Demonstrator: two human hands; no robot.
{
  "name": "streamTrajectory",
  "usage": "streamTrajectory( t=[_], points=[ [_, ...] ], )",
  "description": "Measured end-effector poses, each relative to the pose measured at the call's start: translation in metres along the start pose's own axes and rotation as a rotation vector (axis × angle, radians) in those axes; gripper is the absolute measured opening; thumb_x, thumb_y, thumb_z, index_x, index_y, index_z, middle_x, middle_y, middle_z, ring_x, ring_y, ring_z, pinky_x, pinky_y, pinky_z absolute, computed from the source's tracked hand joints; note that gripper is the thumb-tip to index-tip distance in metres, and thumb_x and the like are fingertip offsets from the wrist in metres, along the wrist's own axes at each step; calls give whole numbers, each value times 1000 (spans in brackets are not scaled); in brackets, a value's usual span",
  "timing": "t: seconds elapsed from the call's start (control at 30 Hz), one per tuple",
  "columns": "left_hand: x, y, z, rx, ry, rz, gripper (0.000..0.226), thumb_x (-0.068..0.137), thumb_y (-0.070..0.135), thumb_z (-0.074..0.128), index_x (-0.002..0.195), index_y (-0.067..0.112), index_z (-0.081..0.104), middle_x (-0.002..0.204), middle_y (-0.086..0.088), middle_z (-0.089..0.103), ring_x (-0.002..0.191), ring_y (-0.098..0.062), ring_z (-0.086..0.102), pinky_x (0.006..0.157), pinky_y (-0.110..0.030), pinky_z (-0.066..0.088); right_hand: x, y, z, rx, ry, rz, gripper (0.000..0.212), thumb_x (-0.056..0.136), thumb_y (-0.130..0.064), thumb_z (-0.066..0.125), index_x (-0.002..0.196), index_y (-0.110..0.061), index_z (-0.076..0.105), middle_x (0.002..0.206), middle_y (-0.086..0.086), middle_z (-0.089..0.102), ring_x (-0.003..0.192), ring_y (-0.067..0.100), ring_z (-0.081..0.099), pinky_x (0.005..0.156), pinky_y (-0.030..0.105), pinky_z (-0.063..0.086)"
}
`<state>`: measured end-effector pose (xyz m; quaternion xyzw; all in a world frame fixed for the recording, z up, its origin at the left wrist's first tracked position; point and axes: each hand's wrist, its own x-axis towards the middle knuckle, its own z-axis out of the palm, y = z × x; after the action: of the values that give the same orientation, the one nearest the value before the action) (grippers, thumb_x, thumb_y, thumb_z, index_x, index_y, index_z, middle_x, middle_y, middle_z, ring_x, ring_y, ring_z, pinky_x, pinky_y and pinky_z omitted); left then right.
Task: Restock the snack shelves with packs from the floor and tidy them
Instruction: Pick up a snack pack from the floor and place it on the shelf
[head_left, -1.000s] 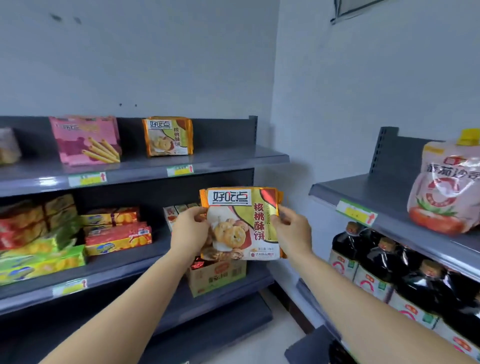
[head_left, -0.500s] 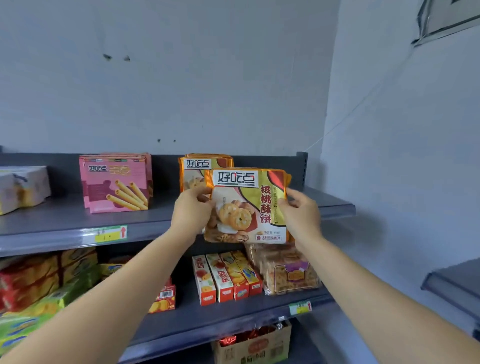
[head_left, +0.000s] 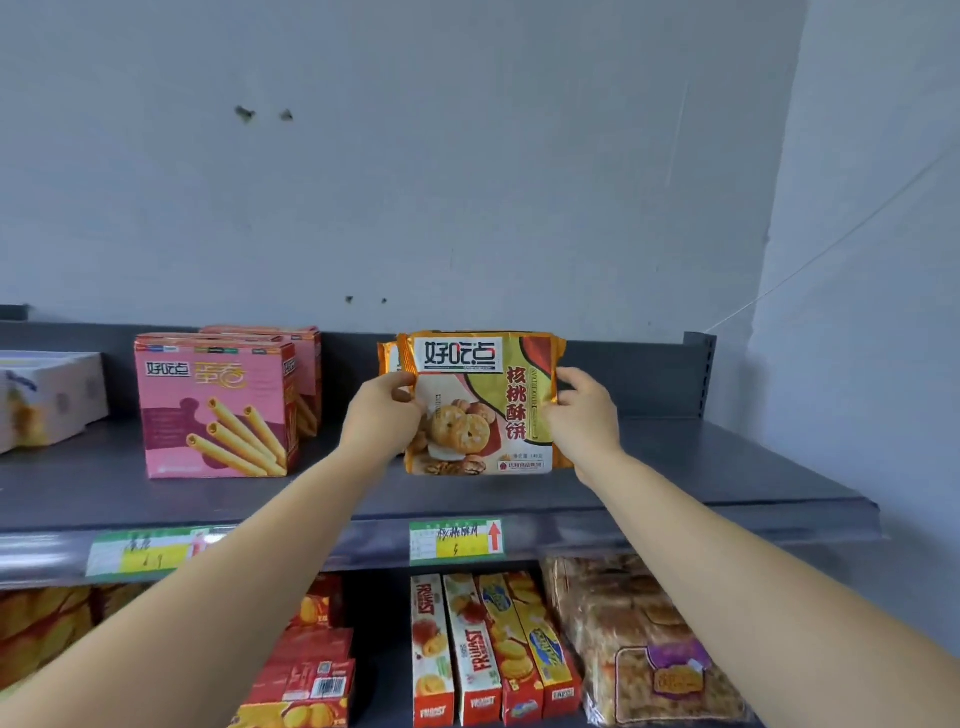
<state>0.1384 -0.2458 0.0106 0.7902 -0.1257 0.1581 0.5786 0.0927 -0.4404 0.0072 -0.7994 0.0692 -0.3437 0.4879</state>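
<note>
An orange and yellow walnut cookie pack stands upright on the top grey shelf, its bottom edge touching the shelf. My left hand grips its left edge and my right hand grips its right edge. Directly behind it, only the orange top-left corner of a second identical pack shows. A green and yellow price label sits on the shelf lip just below.
Pink egg-roll boxes stand left of the pack, and a white box is at the far left. The shelf below holds upright cookie boxes, a clear bag of biscuits and red boxes. A wall closes the right side.
Both hands have lifted the cookie pack from chest height up to the top shelf and set it in front of the identical pack. The view has tilted up and closer.
</note>
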Motion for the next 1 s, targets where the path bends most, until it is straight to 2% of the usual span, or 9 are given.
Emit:
streamTrajectory(
  t=[0.3,0.53,0.6,0.67,0.8,0.83,0.9,0.93,1.0],
  points=[
    [37,-32,15,55,-3,-74,47,94,10,53,140,19,47,115,-1,63,64,-3,58,47,-13,47,40,36,37,-64,-50,32,23,88,-7,56,105,-22,57,88,-6,72,82,13,69,69,36,58],
    [50,-44,13,51,-38,-86,43,92,13,59,133,19,49,96,8,59,64,-6,60,53,-17,49,47,44,43,-27,-80,30,23,87,-5,59,101,-23,55,89,-10,69,84,11,68,71,31,56],
    [53,-44,9,80,-14,-88,50,85,22,69,130,18,46,113,-1,58,82,-10,62,65,-23,53,49,45,42,51,-81,72,27,84,-12,67,105,-22,53,101,-3,69,88,13,68,77,37,58],
    [59,-44,6,97,-25,-119,77,76,31,78,139,17,36,137,-9,43,115,-22,54,92,-37,52,51,46,44,169,-98,152,42,84,-28,71,118,-21,47,113,0,64,95,15,66,84,39,56],
    [72,-45,2,-51,-167,-285,124,69,45,81,153,17,-6,161,-7,8,146,-30,16,115,-47,22,60,43,54,411,-298,359,76,79,-76,46,135,-24,50,121,1,67,108,22,66,97,46,50],
    [75,-44,3,-151,-196,-345,125,67,54,77,153,19,-6,161,-8,13,146,-30,18,116,-48,21,60,40,56,469,-345,383,73,80,-79,37,128,-28,57,116,2,70,106,24,67,96,48,50],
    [79,-43,6,-340,-272,-430,107,64,74,64,150,23,28,150,-8,42,137,-30,39,110,-49,32,62,35,60,548,-371,409,73,83,-80,23,117,-32,66,109,4,73,103,26,69,94,49,51],
    [77,-39,8,-420,-329,-438,90,66,77,56,138,24,49,136,-8,58,125,-30,53,103,-47,42,62,34,62,563,-373,411,75,83,-80,20,115,-32,67,107,4,74,102,25,69,93,48,52],
    [77,-36,15,-544,-437,-412,71,74,77,43,120,27,64,118,-8,69,110,-29,65,98,-45,47,62,34,66,551,-381,391,77,82,-81,17,117,-33,66,110,2,73,105,23,67,97,48,50]
  ],
)
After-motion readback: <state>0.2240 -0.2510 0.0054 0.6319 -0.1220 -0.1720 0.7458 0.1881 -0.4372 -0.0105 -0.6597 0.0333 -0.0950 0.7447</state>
